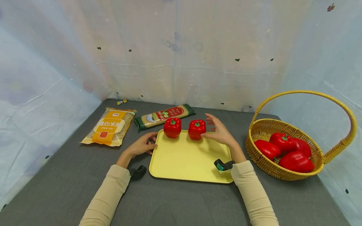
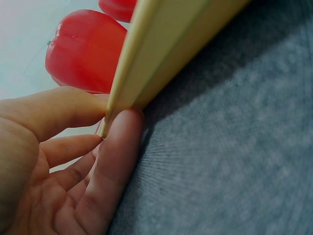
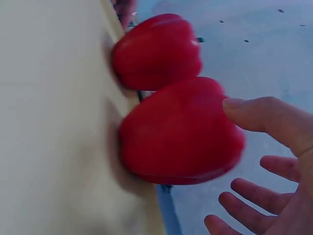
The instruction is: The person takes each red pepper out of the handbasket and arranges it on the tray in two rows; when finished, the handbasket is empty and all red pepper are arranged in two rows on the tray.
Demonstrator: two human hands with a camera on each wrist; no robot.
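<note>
Sleeves (image 1: 106, 194) at seven and five o'clock, left hand (image 1: 141, 145) pinching tray (image 1: 188, 160) at ten, right hand (image 1: 222, 135) unclenched beside red pepper (image 1: 196, 130) at twelve

Left grip (image 1: 141, 144): pinching the left rim of the yellow tray (image 1: 192, 160). Right grip (image 1: 222, 133): fingers (image 3: 259, 195) apart, at the tray's far right corner. Both forearms (image 1: 108, 194) sleeved, extended forward.
</note>
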